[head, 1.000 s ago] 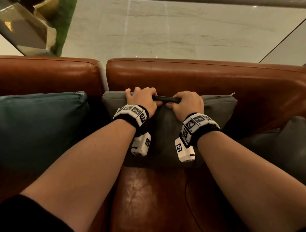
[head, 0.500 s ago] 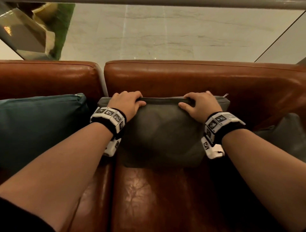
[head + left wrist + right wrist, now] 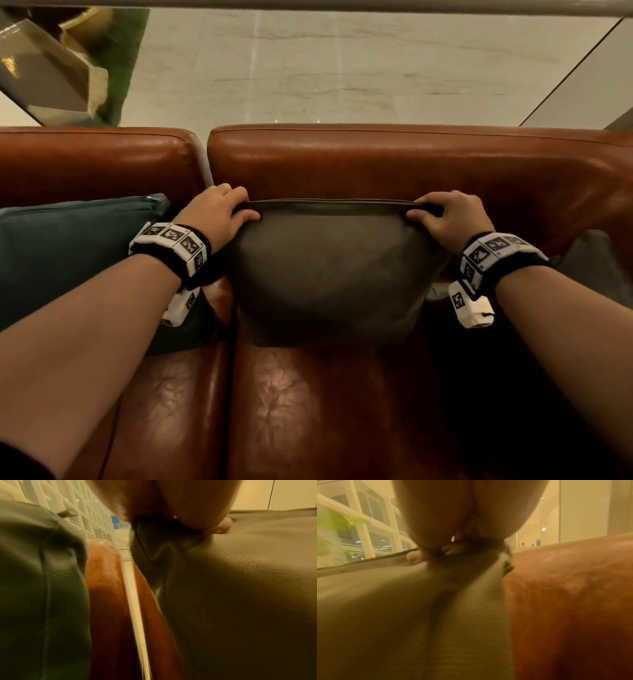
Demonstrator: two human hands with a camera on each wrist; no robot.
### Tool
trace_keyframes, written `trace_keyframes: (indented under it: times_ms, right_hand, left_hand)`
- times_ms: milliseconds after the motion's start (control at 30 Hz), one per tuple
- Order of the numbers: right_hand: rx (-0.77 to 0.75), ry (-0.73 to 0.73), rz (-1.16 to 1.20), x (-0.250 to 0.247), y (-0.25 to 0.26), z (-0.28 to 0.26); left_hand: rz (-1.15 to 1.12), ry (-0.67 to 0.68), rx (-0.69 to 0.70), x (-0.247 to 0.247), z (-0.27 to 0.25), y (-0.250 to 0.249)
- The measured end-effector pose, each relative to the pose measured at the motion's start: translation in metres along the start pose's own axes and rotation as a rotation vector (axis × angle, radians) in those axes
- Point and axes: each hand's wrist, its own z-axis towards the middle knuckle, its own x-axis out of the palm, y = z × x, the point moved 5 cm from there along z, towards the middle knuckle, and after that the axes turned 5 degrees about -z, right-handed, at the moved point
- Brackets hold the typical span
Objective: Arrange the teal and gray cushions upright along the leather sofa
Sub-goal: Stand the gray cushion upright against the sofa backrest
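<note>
Seen from the head camera, a plump gray fabric cushion [image 3: 329, 270] stands upright on the seat of a brown leather sofa [image 3: 394, 164], its back against the right backrest section. The left hand [image 3: 215, 214] grips the cushion's top left corner, fingers [image 3: 236, 195] curled over the seam and the thumb pressed on the front; the right hand [image 3: 448, 219] holds the top right corner the same way. A teal fabric cushion [image 3: 68, 253] leans upright against the left backrest section, just beside the left wrist, and part of another gray cushion [image 3: 596, 270] shows at the far right. Pale marble floor [image 3: 342, 68] lies beyond the sofa. The left wrist camera shows the left hand [image 3: 171, 500] pinching the gray cushion [image 3: 240, 588] at its corner, the teal cushion [image 3: 34, 588] to the left and a strip of sofa leather [image 3: 106, 588] between them. The right wrist camera, blurred, shows the right hand [image 3: 462, 513] clamped on the gray cushion's [image 3: 385, 608] corner, with the sofa's backrest [image 3: 573, 595] touching it on the right.
</note>
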Motion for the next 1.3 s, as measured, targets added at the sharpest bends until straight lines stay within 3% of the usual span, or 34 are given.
trace_keyframes:
  times_ms: [67,133,200,267,300,400,533,600,733,933,1100,1200,1300]
  right_hand:
    - [0.036,0.007,0.024,-0.004,-0.011,-0.007]
    - [0.202,-0.048,0.236,0.000,-0.031,-0.019]
    - [0.441,-0.135,0.612,0.015,-0.050,-0.038]
    - [0.630,-0.180,0.976,0.043,-0.073,-0.053]
    - [0.679,-0.171,1.069,0.056,-0.082,-0.059]
    - [0.666,-0.057,1.100,0.080,-0.083,-0.068]
    - [0.666,-0.151,1.163,0.078,-0.068,-0.063]
    - [0.665,-0.166,1.045,0.079,-0.067,-0.060]
    - [0.652,-0.316,0.845,0.064,-0.075,-0.056]
    - [0.699,-0.428,0.807,0.052,-0.091,-0.060]
    - [0.703,-0.337,1.003,0.076,-0.083,-0.073]
    - [0.739,-0.168,1.251,0.105,-0.078,-0.083]
    - [0.773,-0.178,1.165,0.117,-0.074,-0.085]
  left_hand:
    - [-0.116,-0.096,-0.039,-0.003,-0.011,0.007]
    - [-0.270,-0.241,-0.099,-0.004,-0.025,0.007]
    - [-0.449,-0.298,-0.297,0.003,-0.042,0.009]
    - [-0.639,-0.271,-0.522,0.024,-0.056,0.020]
    - [-0.738,-0.249,-0.589,0.032,-0.062,0.024]
    - [-1.194,-0.422,-0.666,0.049,-0.066,0.043]
    - [-1.244,-0.405,-0.703,0.060,-0.061,0.045]
    - [-1.087,-0.392,-0.714,0.068,-0.060,0.055]
    - [-1.006,-0.448,-0.759,0.069,-0.057,0.073]
    - [-0.967,-0.512,-0.685,0.051,-0.045,0.067]
    - [-0.922,-0.500,-0.700,0.066,-0.062,0.058]
    - [-1.226,-0.418,-0.751,0.104,-0.079,0.051]
    - [-1.197,-0.455,-0.757,0.109,-0.076,0.054]
